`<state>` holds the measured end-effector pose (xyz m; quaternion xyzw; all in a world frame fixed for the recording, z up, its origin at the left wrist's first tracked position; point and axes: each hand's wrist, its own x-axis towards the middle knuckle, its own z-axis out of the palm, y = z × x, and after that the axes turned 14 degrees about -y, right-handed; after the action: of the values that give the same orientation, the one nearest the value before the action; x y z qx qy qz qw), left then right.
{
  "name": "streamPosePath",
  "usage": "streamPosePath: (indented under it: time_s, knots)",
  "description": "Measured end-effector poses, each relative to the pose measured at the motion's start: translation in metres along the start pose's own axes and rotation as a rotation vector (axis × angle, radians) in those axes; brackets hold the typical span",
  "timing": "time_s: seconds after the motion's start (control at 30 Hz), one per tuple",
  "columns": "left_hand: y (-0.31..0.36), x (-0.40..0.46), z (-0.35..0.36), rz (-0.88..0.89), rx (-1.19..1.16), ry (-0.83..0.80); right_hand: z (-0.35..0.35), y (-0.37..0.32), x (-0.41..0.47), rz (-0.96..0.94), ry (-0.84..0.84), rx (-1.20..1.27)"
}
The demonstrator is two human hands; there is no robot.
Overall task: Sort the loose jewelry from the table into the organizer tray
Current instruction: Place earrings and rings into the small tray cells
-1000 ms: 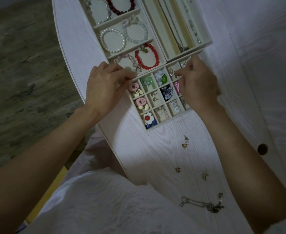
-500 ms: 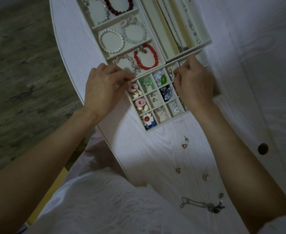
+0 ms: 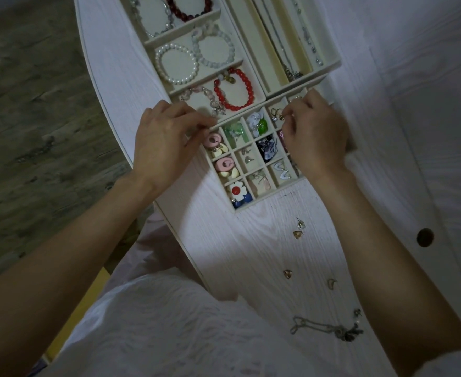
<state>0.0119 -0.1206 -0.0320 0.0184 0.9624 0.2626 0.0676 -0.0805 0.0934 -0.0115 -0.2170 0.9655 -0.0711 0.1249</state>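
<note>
I have a small metal earring (image 3: 280, 114) pinched at the tips of my right hand (image 3: 316, 137), thumb and forefinger closed narrow on it, right over the far-row cell of the organizer tray (image 3: 253, 204) where other little silver pieces already lie. It is too small and dim for me to tell whether it touches the cell floor. My left hand (image 3: 164, 148) has its fingers (image 3: 196, 123) curled together at the tray's far-left corner, just beyond the pink hoop earrings (image 3: 213, 140); whether they pinch anything or only steady the rim, I cannot tell.

To do this step well, I judge I should lower the piece until it rests inside the cell walls, then part my fingertips only slightly, so nothing hops into the cell of the green and white flower earrings (image 3: 257, 123) just left of my fingers. Keeping the left hand on the rim should stop the light tray from sliding.

Nearer me than my fingers, loose pieces wait on the white wood-grain table (image 3: 223, 240): 2 small studs (image 3: 298, 229) close to the tray's near edge, 2 more gold pieces (image 3: 287, 274) further toward me, and a tangled chain (image 3: 327, 329) closest to my body. Beyond my fingers lie beaded bracelets, among them a red bracelet (image 3: 234, 91), and necklaces lie in long slots. Left of the table is a dull plank floor (image 3: 33, 118); the light is low.
</note>
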Motion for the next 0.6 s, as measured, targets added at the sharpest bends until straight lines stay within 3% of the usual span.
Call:
streamPosePath:
  time_s: [0.27,0.6]
  knots:
    - [0.000,0.000,0.000,0.001,-0.011,0.008,-0.006,-0.026,0.008,0.272,-0.163,-0.234]
    - [-0.002,0.001,-0.001,0.011,-0.034,-0.012,-0.013,-0.036,0.023,0.410,-0.228,-0.203]
